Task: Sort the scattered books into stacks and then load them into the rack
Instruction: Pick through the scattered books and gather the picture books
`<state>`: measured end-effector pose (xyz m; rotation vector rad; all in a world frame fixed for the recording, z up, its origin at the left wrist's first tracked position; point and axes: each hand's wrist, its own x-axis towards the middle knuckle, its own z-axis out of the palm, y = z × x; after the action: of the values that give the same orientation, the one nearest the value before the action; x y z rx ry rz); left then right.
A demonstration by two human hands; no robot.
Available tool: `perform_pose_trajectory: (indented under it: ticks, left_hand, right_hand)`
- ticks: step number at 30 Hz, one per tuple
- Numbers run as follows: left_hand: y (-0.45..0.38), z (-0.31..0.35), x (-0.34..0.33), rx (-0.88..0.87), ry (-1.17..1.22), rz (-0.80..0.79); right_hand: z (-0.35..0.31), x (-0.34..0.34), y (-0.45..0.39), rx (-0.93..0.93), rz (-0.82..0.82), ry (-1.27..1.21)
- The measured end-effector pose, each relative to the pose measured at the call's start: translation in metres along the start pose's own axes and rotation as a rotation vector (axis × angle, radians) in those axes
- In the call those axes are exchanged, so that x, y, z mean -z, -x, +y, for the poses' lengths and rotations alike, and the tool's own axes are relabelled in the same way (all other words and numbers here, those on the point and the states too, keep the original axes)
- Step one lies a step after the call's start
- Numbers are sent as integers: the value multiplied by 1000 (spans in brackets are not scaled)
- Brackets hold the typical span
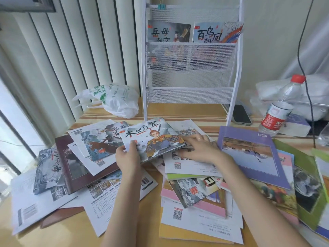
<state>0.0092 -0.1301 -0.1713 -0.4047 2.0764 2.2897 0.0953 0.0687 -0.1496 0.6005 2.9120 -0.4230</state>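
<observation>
The small stack of picture books (153,139) sits at the middle of the frame, lifted slightly above the scattered books (194,191) that cover the bench (74,234). The left hand (127,155) makes the grip — thumb on the top cover, fingers curled under the lower left corner, pinching the stack. The right hand (197,148) lies flat with fingers spread, reaching under the stack's right edge onto the loose covers below; it clasps nothing I can see.

The step looks like gathering same-sized books. To do it well, square the edges against the bench before adding another, and hold nearer the spine so the thin covers do not fan out. Slide the next book free rather than lifting through the pile, since the layers overlap.

The white mesh rack (190,72) stands at upper centre with two books (194,32) already in an upper pocket — the lower pockets look free. A water bottle (279,106) stands at the right, near enough to knock.
</observation>
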Motion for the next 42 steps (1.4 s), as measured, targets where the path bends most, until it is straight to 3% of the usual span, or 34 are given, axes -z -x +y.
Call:
perform_pose_trajectory:
  ticks: [2,6,11,17,20,23,25,34,42]
  left_hand:
    - [1,0,-2,0,-5,-5]
    - [5,3,0,66,28,-42]
    - [4,6,3,90,67,12]
    - [1,4,0,97,85,35]
    - [1,4,-1,113,67,52]
    - [-2,2,0,124,64,55]
    - [-2,3,1,140,83,41]
    - [-1,6,6,128,104,86]
    - [-2,2,6,129,125,77]
  right_hand:
    - [0,0,2,-1,42,-7]
    - [-5,-6,0,29,301,53]
    - [-10,-13,0,15,417,230]
    - [2,-14,-2,49,128,-45]
    - [-4,-1,1,71,164,-5]
    - [-17,8,0,141,226,367]
    - [-23,11,1,186,231,486]
    - [-25,-2,40,239,343,368]
    - [-27,-5,81,142,84,372]
